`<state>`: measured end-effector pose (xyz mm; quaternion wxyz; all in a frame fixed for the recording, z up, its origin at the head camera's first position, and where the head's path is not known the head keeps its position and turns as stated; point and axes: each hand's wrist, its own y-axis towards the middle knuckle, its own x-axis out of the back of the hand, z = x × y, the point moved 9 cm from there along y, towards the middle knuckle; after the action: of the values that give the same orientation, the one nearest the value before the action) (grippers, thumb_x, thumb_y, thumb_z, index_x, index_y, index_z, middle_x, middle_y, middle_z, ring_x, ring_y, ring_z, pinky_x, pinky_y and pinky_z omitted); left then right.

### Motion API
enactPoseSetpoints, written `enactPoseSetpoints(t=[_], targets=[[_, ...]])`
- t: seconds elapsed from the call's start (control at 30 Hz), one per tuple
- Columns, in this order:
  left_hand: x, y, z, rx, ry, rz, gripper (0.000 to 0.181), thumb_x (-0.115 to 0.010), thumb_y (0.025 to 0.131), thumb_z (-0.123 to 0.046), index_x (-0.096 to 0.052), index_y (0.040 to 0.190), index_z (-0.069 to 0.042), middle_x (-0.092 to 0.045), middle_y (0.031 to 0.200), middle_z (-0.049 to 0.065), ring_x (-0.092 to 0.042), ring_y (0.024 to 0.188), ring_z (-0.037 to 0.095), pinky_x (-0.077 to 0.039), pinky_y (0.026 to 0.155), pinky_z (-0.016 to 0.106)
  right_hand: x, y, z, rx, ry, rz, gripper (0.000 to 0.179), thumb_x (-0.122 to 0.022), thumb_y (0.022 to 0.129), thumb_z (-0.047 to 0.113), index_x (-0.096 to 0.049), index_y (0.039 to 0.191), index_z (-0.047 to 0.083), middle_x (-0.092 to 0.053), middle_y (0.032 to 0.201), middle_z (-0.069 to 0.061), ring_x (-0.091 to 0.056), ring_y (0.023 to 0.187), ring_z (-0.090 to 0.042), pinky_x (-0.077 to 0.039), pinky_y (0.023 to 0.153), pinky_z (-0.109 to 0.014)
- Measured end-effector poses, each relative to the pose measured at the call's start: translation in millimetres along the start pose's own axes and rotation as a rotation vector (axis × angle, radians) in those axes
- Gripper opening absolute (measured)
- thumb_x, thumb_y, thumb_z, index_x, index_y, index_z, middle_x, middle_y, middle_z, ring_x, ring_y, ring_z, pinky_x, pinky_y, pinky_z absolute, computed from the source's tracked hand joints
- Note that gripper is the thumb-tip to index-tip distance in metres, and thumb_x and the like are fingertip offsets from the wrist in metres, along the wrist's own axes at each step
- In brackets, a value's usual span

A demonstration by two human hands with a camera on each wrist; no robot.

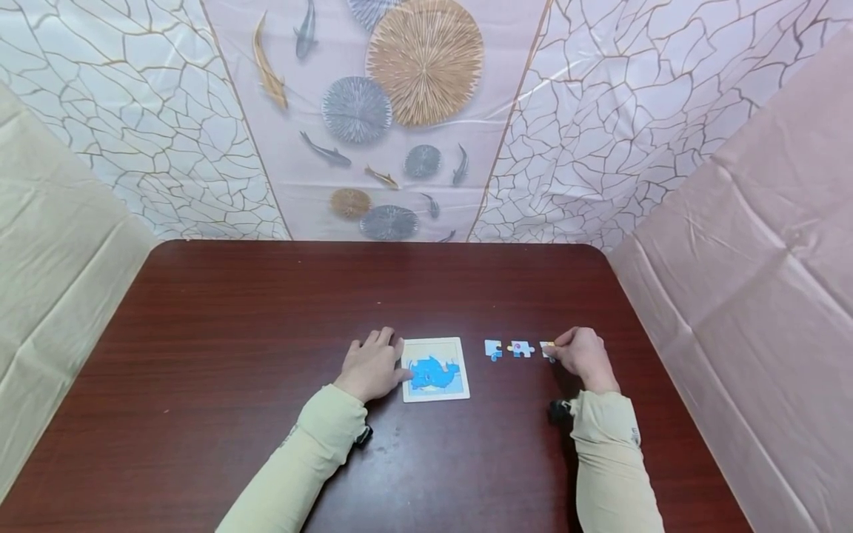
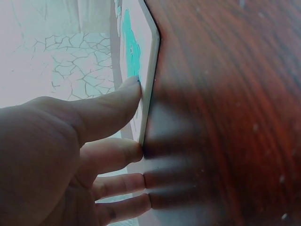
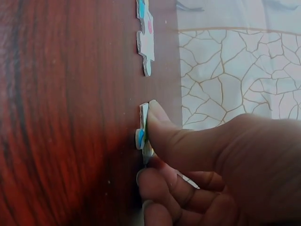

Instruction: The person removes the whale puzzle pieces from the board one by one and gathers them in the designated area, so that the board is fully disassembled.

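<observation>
In the head view, a square puzzle board [image 1: 436, 399] with a pale rim and a blue animal picture lies on the table. My left hand [image 1: 372, 368] is at its left side. The left thumb [image 2: 127, 89] rests on the board's edge, the forefinger touches its corner, and the other fingertips are on the table. To the right, my right hand [image 1: 585, 357] pinches a small jigsaw piece [image 3: 142, 136] between thumb and fingers, low over the tabletop; part of the piece is hidden by the thumb. Two more pieces, a middle one [image 1: 522, 349] and a left one [image 1: 493, 349], lie in line with it.
The dark red wooden table [image 1: 266, 311] has rounded far corners. Behind it hangs a patterned cloth [image 1: 426, 178], and plain pale cloths stand along the left and right sides.
</observation>
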<state>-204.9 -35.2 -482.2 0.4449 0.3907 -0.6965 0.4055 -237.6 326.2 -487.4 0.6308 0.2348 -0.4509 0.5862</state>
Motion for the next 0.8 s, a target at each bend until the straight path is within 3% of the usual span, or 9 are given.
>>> enactPoseSetpoints(t=[0.13, 0.33, 0.53, 0.67, 0.8], targets=[[-0.5, 0.5, -0.1, -0.001, -0.002, 0.006, 0.068, -0.062, 0.091, -0.051, -0.049, 0.144, -0.011, -0.038, 0.148, 0.012, -0.035, 0.137, 0.030, -0.030, 0.105, 0.058, -1, -3.0, 4, 0.024, -0.003, 0.002, 0.021, -0.075, 0.084, 0.021, -0.069, 0.088, 0.001, -0.067, 0.082, -0.012, -0.060, 0.079, -0.029, -0.047, 0.071, -0.040], [-0.7, 0.0, 0.6, -0.001, -0.007, 0.019, 0.072, -0.062, 0.090, -0.054, -0.048, 0.145, -0.011, -0.037, 0.150, 0.013, -0.033, 0.138, 0.032, -0.028, 0.106, 0.059, -2, -10.8, 16, 0.083, -0.085, -0.046, 0.012, -0.068, 0.088, 0.023, -0.073, 0.086, 0.012, -0.069, 0.081, -0.005, -0.062, 0.076, -0.026, -0.046, 0.066, -0.045], [-0.9, -1.6, -0.4, -0.018, 0.022, 0.020, 0.084, -0.065, 0.083, -0.062, -0.047, 0.146, -0.010, -0.038, 0.148, 0.013, -0.035, 0.137, 0.035, -0.030, 0.104, 0.059, 1, -17.3, 25, 0.119, -0.101, -0.084, 0.011, -0.064, 0.090, 0.018, -0.071, 0.092, 0.010, -0.068, 0.081, -0.005, -0.062, 0.075, -0.025, -0.046, 0.066, -0.047], [-1.4, -1.5, -0.7, -0.016, 0.037, 0.019, 0.086, -0.066, 0.081, -0.064, -0.047, 0.146, -0.011, -0.039, 0.147, 0.011, -0.036, 0.136, 0.033, -0.031, 0.104, 0.058, 3, -26.2, 44, 0.195, -0.076, -0.097, 0.014, -0.062, 0.093, 0.016, -0.066, 0.102, 0.005, -0.068, 0.090, -0.009, -0.063, 0.081, -0.028, -0.048, 0.069, -0.048], [-1.7, -1.5, -0.3, -0.012, 0.040, 0.015, 0.086, -0.066, 0.081, -0.064, -0.048, 0.145, -0.011, -0.039, 0.147, 0.011, -0.036, 0.136, 0.033, -0.031, 0.103, 0.058, -8, -36.9, 79, 0.316, -0.038, -0.079, 0.020, -0.065, 0.094, 0.019, -0.064, 0.106, 0.003, -0.068, 0.098, -0.013, -0.063, 0.085, -0.029, -0.049, 0.075, -0.048]])
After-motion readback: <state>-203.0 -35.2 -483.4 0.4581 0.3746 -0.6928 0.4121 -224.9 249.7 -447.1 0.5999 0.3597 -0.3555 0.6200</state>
